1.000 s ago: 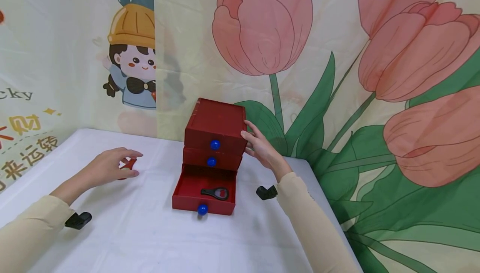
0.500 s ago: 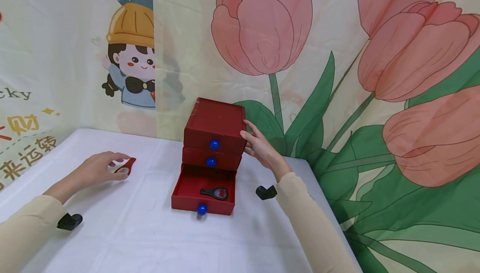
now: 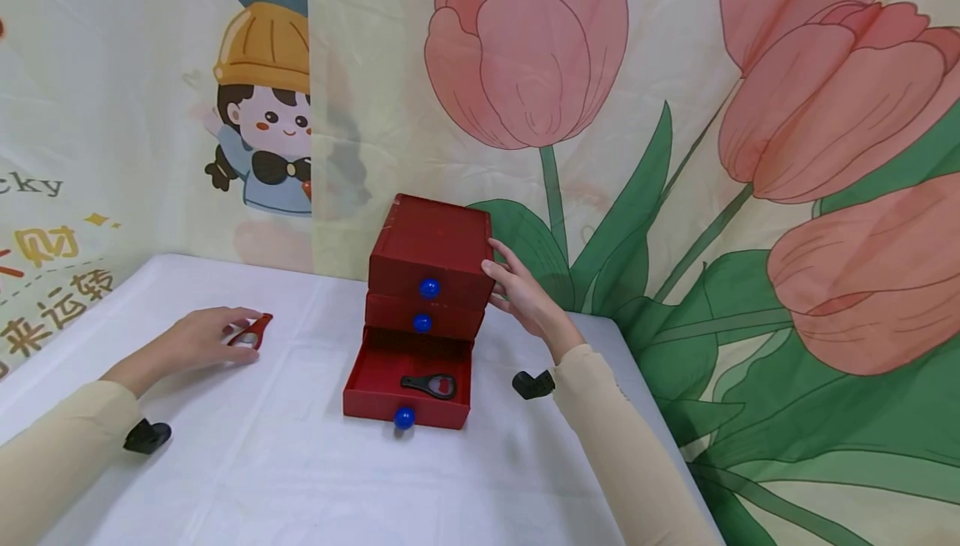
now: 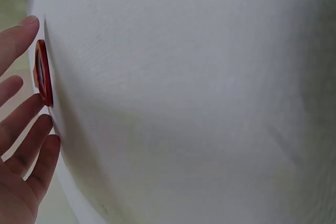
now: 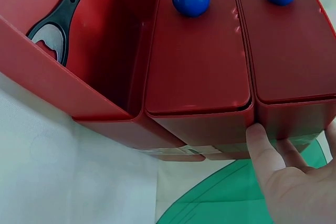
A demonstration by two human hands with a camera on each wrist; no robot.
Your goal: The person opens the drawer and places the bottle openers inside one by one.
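My left hand (image 3: 198, 342) is at a red bottle opener (image 3: 253, 332) on the white tabletop. Its thumb and fingers are spread around the opener; in the left wrist view, a gap separates the thumb (image 4: 23, 32) from it and a fingertip is close to its lower end. My right hand (image 3: 525, 296) rests with fairly straight fingers against the right side of a red drawer cabinet (image 3: 435, 233). The bottom drawer (image 3: 367, 403) is pulled out, and a black bottle opener (image 3: 431, 385) lies inside. Both upper drawers are closed.
Blue ball knobs (image 3: 405, 418) stick out from the drawer fronts. White cloth covers the table (image 3: 300, 479). Behind it hangs a backdrop (image 3: 660, 29) printed with tulips and a cartoon child. A black mount (image 3: 147, 436) juts from each wrist.
My left hand has drawn back a little to the left, so more of the red opener shows beyond its fingers. The right hand and the cabinet have stayed still.
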